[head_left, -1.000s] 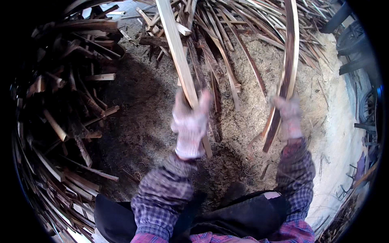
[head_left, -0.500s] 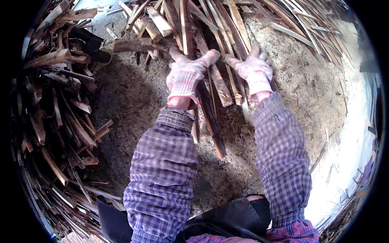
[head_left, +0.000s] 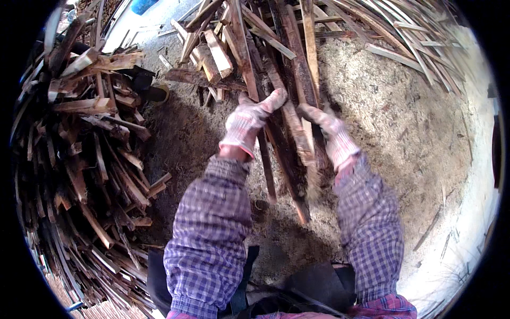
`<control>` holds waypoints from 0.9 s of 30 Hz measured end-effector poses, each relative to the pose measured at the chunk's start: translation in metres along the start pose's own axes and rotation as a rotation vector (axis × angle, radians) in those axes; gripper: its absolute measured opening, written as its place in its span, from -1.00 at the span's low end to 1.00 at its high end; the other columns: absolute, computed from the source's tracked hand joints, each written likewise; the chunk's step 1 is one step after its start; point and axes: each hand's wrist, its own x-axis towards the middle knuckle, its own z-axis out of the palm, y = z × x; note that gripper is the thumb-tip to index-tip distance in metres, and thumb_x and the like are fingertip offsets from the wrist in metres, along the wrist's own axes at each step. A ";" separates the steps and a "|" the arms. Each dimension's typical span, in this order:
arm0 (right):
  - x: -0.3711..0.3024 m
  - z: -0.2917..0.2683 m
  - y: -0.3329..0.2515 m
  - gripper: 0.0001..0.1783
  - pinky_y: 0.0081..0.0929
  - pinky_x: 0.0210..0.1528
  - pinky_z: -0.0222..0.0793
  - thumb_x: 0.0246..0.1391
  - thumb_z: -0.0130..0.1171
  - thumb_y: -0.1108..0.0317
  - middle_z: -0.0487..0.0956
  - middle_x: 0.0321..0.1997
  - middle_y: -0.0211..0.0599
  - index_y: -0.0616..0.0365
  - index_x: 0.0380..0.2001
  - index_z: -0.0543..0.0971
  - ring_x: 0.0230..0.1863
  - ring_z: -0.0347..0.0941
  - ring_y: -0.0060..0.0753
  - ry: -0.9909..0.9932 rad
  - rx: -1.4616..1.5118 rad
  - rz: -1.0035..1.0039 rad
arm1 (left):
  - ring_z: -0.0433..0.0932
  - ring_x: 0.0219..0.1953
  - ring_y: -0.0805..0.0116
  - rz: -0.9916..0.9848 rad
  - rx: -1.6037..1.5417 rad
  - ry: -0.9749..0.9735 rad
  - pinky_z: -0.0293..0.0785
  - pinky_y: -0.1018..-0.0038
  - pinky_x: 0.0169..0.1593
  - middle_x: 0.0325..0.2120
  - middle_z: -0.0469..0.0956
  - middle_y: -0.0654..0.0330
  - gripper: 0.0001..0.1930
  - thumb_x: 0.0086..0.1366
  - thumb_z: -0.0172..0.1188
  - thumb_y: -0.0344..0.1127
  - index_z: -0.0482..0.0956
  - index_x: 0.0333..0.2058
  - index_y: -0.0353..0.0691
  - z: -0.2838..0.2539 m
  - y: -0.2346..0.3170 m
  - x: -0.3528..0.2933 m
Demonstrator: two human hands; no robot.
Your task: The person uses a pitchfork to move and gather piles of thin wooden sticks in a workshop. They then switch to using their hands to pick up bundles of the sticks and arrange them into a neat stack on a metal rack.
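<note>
Both my hands wear light knitted work gloves and reach forward into a bundle of long wood slats (head_left: 289, 133) lying on the sawdust ground. My left hand (head_left: 248, 121) curls around the left side of the bundle, fingers over a slat. On the right side, my right hand (head_left: 330, 133) grips the slats. The slats run from the far pile toward me, their near ends resting on the ground between my forearms. Plaid sleeves cover both arms.
A tall stack of wood offcuts (head_left: 85, 159) fills the left side. More loose slats (head_left: 372, 32) fan across the far ground. Sawdust ground (head_left: 404, 138) spreads to the right. A dark shoe-like object (head_left: 149, 87) lies by the left stack.
My hands let go of the single long sticks they held up a second ago, reached down to the slat bundle, and now grip it; the view has shifted closer to the pile.
</note>
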 end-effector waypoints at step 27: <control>-0.032 0.029 -0.050 -0.30 -0.58 -0.09 0.33 -0.07 0.25 0.10 0.52 -0.24 -0.38 0.19 0.10 0.29 -0.20 0.41 -0.56 -0.021 -0.192 0.034 | 0.51 -0.20 0.17 -0.197 0.903 0.568 0.40 0.44 -0.15 -0.29 0.54 -0.04 -0.48 0.07 0.18 -0.07 0.41 -0.13 -0.41 0.041 0.035 -0.014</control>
